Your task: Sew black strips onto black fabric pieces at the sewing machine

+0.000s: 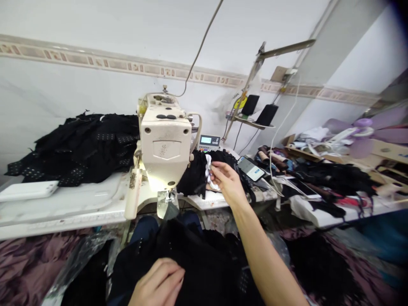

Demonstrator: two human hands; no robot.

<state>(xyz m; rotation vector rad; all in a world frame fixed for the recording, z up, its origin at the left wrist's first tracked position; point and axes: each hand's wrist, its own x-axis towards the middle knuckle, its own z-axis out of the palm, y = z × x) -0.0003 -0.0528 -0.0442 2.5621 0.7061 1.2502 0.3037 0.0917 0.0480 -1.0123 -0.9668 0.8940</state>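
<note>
My right hand point(227, 180) reaches to the right of the sewing machine point(165, 140), thumb and fingers pinched at a crinkled white strip point(208, 165). That strip lies against a bunched black cloth point(194, 174) on the machine table. Low in the view, my left hand point(158, 282) has its fingers curled together on a black fabric piece point(197, 263) spread over my lap. The tip of the lap fabric rises towards the lit presser foot point(168, 197). What lies under the left fingers is partly hidden.
A pile of black fabric pieces point(86, 144) and a white power-bank-like block point(28, 190) occupy the table's left side. Right of the machine are a control panel point(209, 140), a phone point(251, 168) and a thread stand with black cones point(267, 114). Cluttered cloth point(334, 178) lies farther right.
</note>
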